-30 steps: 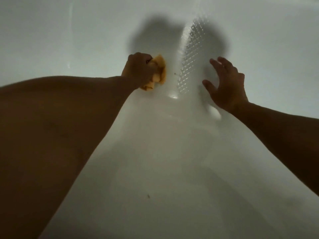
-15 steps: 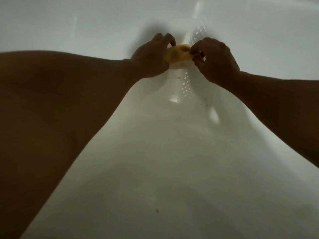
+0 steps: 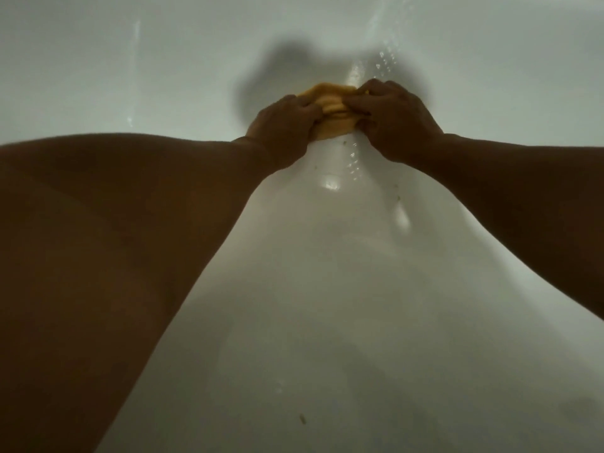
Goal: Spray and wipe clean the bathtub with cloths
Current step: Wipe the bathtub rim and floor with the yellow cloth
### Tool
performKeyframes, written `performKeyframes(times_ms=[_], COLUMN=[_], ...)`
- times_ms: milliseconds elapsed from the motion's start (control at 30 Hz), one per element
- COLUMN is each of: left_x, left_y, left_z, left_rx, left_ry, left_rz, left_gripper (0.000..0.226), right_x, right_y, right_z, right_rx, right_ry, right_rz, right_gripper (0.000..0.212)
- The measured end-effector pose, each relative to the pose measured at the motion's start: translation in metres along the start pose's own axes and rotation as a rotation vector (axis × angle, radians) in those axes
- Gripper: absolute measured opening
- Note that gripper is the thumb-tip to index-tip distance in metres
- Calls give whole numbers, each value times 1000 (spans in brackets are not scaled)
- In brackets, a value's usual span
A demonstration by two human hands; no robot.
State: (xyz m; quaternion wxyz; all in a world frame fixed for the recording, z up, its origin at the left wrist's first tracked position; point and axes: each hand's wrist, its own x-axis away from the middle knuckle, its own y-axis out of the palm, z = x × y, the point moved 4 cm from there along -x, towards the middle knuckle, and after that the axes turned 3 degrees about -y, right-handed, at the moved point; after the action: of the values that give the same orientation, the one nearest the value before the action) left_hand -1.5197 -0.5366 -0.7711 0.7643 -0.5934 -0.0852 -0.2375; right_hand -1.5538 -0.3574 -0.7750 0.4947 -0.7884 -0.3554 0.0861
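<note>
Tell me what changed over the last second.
The right hand, open and apart a second ago, moved left onto the yellow cloth and now grips it alongside the left hand. The left hand kept its hold throughout, and the cloth stays bunched over the white bathtub.

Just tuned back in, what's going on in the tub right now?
A person is leaning over a glossy white bathtub. The left hand and right hand both grip a bunched yellow cloth between them, fingers curled into its folds, low over the tub's far end. Whether the cloth touches the surface cannot be told. Water droplets glint just below the hands, and a small brown speck lies on the near floor, so the wiping is not finished.
</note>
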Motion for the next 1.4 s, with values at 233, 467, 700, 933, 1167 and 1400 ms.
performKeyframes(times_ms=[233, 467, 700, 933, 1167, 1400], left_x=[25, 26, 17, 20, 32, 39], left_y=[14, 17, 38, 49, 39, 41], left_z=[14, 38, 81, 123, 154, 139], left_rx=[38, 86, 287, 283, 486, 872], left_ry=[51, 79, 27, -61, -242, -569], left_rz=[-162, -99, -233, -210, -319, -601], left_gripper=[25, 35, 34, 14, 19, 28], right_x=[14, 27, 88, 147, 160, 149], right_y=[-1, -16, -14, 13, 29, 23], right_z=[-2, 18, 41, 17, -13, -4], right_rx=[36, 45, -33, -250, -507, -622], right_ry=[-248, -242, -45, 232, 549, 729], right_rz=[-120, -170, -159, -138, -135, -150], right_gripper=[34, 35, 36, 56, 34, 35])
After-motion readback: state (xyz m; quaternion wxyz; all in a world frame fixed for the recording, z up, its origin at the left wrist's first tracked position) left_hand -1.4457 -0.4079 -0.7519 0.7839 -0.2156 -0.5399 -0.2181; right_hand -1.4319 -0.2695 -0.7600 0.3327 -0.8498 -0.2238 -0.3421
